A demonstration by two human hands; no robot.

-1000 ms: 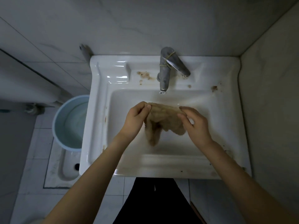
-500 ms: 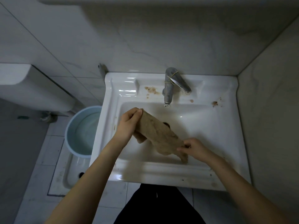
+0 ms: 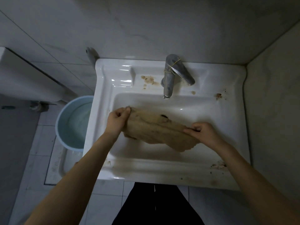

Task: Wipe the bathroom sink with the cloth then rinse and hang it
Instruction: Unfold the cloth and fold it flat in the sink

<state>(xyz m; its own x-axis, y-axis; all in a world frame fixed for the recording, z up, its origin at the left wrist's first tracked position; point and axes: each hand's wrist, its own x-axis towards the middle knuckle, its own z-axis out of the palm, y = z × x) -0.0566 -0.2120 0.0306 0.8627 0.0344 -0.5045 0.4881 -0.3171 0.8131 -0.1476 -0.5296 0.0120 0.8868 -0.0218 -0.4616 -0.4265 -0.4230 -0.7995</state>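
A: Where is the cloth (image 3: 159,130) at this moment?

B: Stretched over the basin of the sink (image 3: 233,127), slanting from far left to near right. It is beige and limp, and its lower edge sags toward the basin floor. Whether that edge touches the porcelain I cannot tell.

A: And the hands?

B: Well apart, each pinched tight on one end. The left hand (image 3: 117,121) grips the far-left corner between thumb and fingers; the right hand (image 3: 203,133) clamps the near-right end, knuckles up.

A: Why hold it spread like that?

B: I judge it is being opened flat, so that a broad face meets the porcelain rather than a wad. Holding it over the basin also means any drips fall inside.

A: Is there much to wipe?

B: Plenty. Brown stains (image 3: 148,80) lie on the far ledge just left of the tap (image 3: 170,78), another spot sits at the far right, and crumbs of dirt mark the near-right rim. So the wiping looks barely begun.

A: The tap itself?

B: No water shows at the spout, and a rubber band is wound round its body. A pale blue bucket (image 3: 73,122) stands on the floor left of the sink.

A: Any risk?

B: The cloth has a dark hole near the middle; hard pulling may tear it wider.
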